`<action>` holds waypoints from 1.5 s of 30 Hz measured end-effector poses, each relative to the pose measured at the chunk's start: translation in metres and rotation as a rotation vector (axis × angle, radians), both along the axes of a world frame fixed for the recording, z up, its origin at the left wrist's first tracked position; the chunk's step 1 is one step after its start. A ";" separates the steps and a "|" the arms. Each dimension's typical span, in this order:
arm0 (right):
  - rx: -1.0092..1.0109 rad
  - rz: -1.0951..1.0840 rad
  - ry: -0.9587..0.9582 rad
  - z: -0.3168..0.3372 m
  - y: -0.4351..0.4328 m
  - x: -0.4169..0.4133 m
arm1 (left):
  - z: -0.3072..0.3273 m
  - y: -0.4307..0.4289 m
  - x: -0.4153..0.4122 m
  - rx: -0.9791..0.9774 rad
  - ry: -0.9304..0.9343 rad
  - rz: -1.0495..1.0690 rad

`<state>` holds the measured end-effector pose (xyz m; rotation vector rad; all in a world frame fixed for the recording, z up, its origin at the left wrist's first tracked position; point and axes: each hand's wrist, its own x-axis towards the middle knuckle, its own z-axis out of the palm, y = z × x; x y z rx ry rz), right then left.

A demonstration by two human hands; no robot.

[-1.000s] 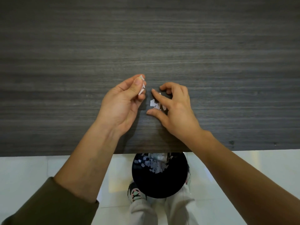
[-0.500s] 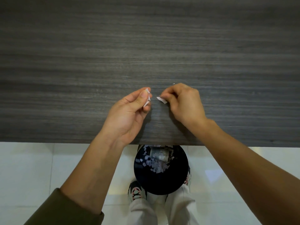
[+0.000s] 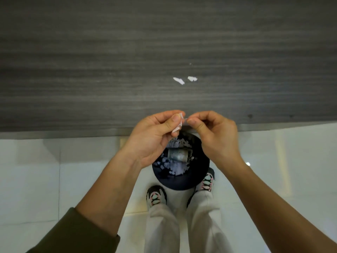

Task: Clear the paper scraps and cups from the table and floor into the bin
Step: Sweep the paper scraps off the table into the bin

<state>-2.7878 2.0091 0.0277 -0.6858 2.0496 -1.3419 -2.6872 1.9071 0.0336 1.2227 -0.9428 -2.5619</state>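
Head view hides the bin's [image 3: 175, 183] far rim behind our hands and the table [image 3: 109, 70] edge. Our left hand [image 3: 155, 136] pinches white paper scraps [image 3: 177, 127] between thumb and forefinger, directly above the bin. Whether our right hand's [image 3: 217, 136] curled fingertips grip a piece too, we cannot tell. Both hands have come back from beyond the bin, leaving two loose scraps [image 3: 178, 80] on the table.

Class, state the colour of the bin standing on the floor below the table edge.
The bin is black, seen best in the head view.
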 end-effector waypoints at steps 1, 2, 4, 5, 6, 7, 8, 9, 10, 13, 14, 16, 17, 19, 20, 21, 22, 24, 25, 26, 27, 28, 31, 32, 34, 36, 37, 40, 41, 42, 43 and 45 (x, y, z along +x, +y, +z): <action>0.005 -0.007 -0.012 -0.004 0.009 0.007 | -0.005 0.008 0.007 -0.007 -0.009 -0.038; 0.014 -0.011 -0.029 -0.011 0.019 0.015 | -0.012 0.017 0.014 -0.008 -0.023 -0.068; 0.061 -0.021 -0.070 -0.030 0.039 0.031 | -0.030 0.034 0.029 0.000 -0.071 -0.095; 0.101 -0.030 -0.095 -0.042 0.047 0.038 | -0.042 0.042 0.036 -0.004 -0.109 -0.099; 0.148 -0.036 -0.122 -0.057 0.054 0.043 | -0.057 0.050 0.041 -0.021 -0.156 -0.104; 0.200 -0.036 -0.145 -0.074 0.061 0.047 | -0.073 0.058 0.045 -0.053 -0.210 -0.116; 0.254 -0.034 -0.162 -0.091 0.067 0.050 | -0.091 0.065 0.048 -0.112 -0.273 -0.142; 0.304 -0.029 -0.166 -0.109 0.071 0.052 | -0.108 0.072 0.050 -0.194 -0.336 -0.179; 0.349 -0.020 -0.160 -0.127 0.073 0.052 | -0.127 0.077 0.051 -0.287 -0.397 -0.220; 0.455 0.022 -0.133 -0.177 0.077 0.053 | -0.180 0.089 0.052 -0.511 -0.570 -0.305; 0.477 0.041 -0.113 -0.191 0.077 0.053 | -0.196 0.091 0.052 -0.556 -0.621 -0.313; 0.509 0.059 -0.092 -0.215 0.078 0.051 | -0.222 0.095 0.050 -0.605 -0.675 -0.306; 0.525 0.062 -0.090 -0.224 0.080 0.050 | -0.232 0.097 0.049 -0.624 -0.674 -0.312; 0.561 0.079 -0.084 -0.240 0.082 0.049 | -0.248 0.100 0.047 -0.702 -0.652 -0.413; 0.579 0.084 -0.087 -0.246 0.084 0.049 | -0.253 0.101 0.046 -0.753 -0.651 -0.499; 0.591 0.081 -0.091 -0.250 0.084 0.048 | -0.256 0.102 0.046 -0.795 -0.662 -0.570; 0.596 0.068 -0.098 -0.254 0.085 0.048 | -0.258 0.102 0.046 -0.824 -0.680 -0.610; 0.603 0.025 -0.106 -0.258 0.085 0.047 | -0.261 0.101 0.045 -0.854 -0.712 -0.617; 0.608 0.005 -0.110 -0.259 0.085 0.046 | -0.261 0.099 0.044 -0.865 -0.728 -0.606; 0.609 -0.007 -0.113 -0.260 0.084 0.045 | -0.259 0.098 0.043 -0.884 -0.742 -0.599; 0.607 -0.005 -0.114 -0.259 0.084 0.045 | -0.258 0.097 0.043 -0.905 -0.744 -0.611; 0.604 0.010 -0.109 -0.257 0.084 0.044 | -0.256 0.096 0.042 -0.934 -0.739 -0.664; 0.604 0.079 -0.063 -0.251 0.081 0.042 | -0.247 0.095 0.038 -1.001 -0.718 -0.886; 0.604 0.080 -0.055 -0.248 0.081 0.041 | -0.245 0.094 0.037 -0.983 -0.717 -0.889; 0.602 0.058 -0.054 -0.242 0.080 0.037 | -0.239 0.093 0.036 -0.972 -0.713 -0.825; 0.586 0.074 -0.025 -0.232 0.080 0.034 | -0.229 0.093 0.033 -1.013 -0.670 -0.772; 0.564 0.090 -0.003 -0.225 0.080 0.033 | -0.222 0.093 0.033 -1.029 -0.637 -0.752; 0.444 0.071 0.010 -0.192 0.077 0.030 | -0.191 0.091 0.032 -1.148 -0.568 -0.650; 0.398 0.057 0.011 -0.177 0.076 0.028 | -0.176 0.090 0.032 -1.224 -0.537 -0.596; 0.354 0.046 0.023 -0.160 0.073 0.026 | -0.162 0.089 0.032 -1.295 -0.496 -0.525; 0.305 0.035 0.045 -0.143 0.071 0.023 | -0.145 0.088 0.031 -1.351 -0.446 -0.442; 0.191 0.003 0.094 -0.106 0.063 0.016 | -0.112 0.082 0.025 -1.431 -0.347 -0.289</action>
